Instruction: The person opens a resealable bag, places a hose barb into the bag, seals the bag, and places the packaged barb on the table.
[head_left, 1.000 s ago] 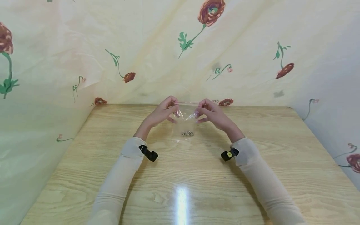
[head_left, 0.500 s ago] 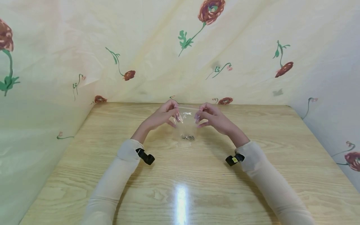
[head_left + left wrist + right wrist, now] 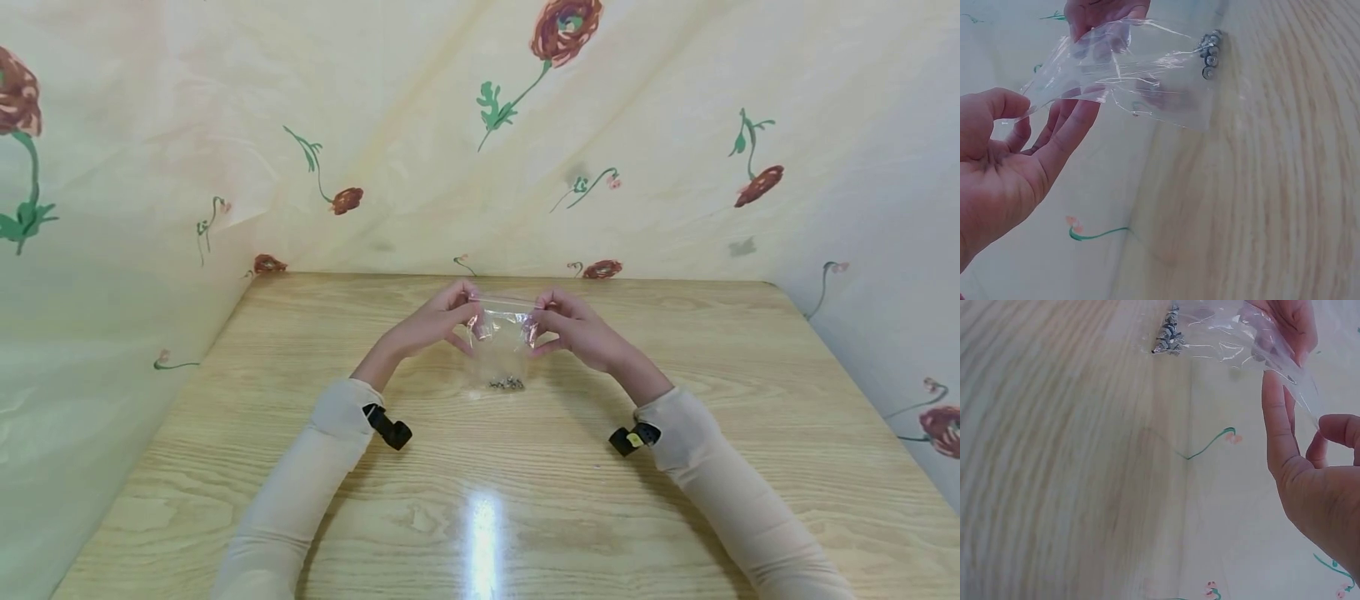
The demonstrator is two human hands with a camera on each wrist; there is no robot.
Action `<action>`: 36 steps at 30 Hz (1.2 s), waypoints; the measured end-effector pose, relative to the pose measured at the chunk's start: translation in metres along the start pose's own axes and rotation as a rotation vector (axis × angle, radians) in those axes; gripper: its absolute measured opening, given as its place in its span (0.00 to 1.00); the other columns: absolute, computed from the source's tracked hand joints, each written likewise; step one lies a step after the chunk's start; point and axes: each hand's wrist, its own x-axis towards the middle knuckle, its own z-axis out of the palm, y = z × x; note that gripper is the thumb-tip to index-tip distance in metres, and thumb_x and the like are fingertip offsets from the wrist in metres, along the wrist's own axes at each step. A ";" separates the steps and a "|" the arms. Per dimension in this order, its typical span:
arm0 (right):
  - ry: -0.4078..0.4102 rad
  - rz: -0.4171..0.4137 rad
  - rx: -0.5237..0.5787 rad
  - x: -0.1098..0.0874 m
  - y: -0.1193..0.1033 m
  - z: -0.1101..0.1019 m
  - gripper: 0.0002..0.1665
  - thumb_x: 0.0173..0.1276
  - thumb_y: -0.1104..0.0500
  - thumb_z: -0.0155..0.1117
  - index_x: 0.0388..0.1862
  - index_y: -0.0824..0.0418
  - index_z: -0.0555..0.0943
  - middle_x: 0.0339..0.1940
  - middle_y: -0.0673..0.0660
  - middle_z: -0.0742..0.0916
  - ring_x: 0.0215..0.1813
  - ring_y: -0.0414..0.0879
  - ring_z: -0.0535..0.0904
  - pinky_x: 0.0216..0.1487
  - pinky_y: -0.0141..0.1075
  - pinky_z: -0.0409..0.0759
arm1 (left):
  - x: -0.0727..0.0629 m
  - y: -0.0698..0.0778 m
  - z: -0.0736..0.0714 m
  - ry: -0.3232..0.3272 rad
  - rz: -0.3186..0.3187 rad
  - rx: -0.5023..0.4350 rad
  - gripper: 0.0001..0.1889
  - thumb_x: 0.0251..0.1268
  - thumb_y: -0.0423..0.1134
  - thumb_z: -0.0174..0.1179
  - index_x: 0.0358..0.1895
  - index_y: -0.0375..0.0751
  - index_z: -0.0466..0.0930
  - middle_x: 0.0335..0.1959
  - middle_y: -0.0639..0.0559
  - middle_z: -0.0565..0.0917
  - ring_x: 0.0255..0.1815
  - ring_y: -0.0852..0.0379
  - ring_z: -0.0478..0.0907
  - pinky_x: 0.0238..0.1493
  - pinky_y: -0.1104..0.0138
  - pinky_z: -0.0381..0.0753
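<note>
A clear plastic zip bag (image 3: 498,350) hangs upright between the two hands near the far side of the table. Along its bottom lie several small silvery metal pieces (image 3: 507,383), which look like screws or nuts; in the left wrist view these metal pieces (image 3: 1210,55) show round ends. My left hand (image 3: 433,321) pinches the bag's top left corner between thumb and finger. At the opposite top corner my right hand (image 3: 581,333) pinches it the same way. Other fingers of both hands rest against or behind the film.
The wood-grained table (image 3: 420,483) reaches to a pale flower-printed cloth (image 3: 420,125) hanging behind and at both sides. Each sleeved wrist carries a small black camera, the left camera (image 3: 388,427) and the right camera (image 3: 633,438).
Both hands have come down and slightly nearer with the bag, its metal pieces moving along. The pinch at each corner looks the same.
</note>
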 end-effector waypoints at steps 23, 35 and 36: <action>0.102 0.019 -0.074 0.017 0.005 0.004 0.09 0.78 0.65 0.54 0.51 0.68 0.67 0.41 0.59 0.83 0.40 0.45 0.84 0.40 0.41 0.87 | 0.008 -0.009 -0.006 0.080 -0.007 0.110 0.22 0.73 0.28 0.56 0.65 0.28 0.61 0.45 0.46 0.73 0.41 0.47 0.80 0.41 0.50 0.87; 0.105 0.009 -0.152 0.026 0.014 0.007 0.29 0.68 0.76 0.61 0.66 0.75 0.64 0.38 0.56 0.83 0.36 0.42 0.83 0.37 0.35 0.86 | 0.016 -0.013 -0.006 0.123 0.046 0.155 0.20 0.69 0.24 0.55 0.62 0.25 0.64 0.40 0.46 0.73 0.36 0.53 0.79 0.40 0.58 0.86; 0.107 0.006 -0.153 0.026 0.015 0.007 0.29 0.68 0.76 0.61 0.66 0.75 0.64 0.38 0.55 0.83 0.35 0.42 0.83 0.36 0.35 0.86 | 0.017 -0.014 -0.006 0.122 0.049 0.159 0.20 0.69 0.23 0.55 0.62 0.25 0.64 0.40 0.46 0.73 0.36 0.53 0.79 0.40 0.58 0.86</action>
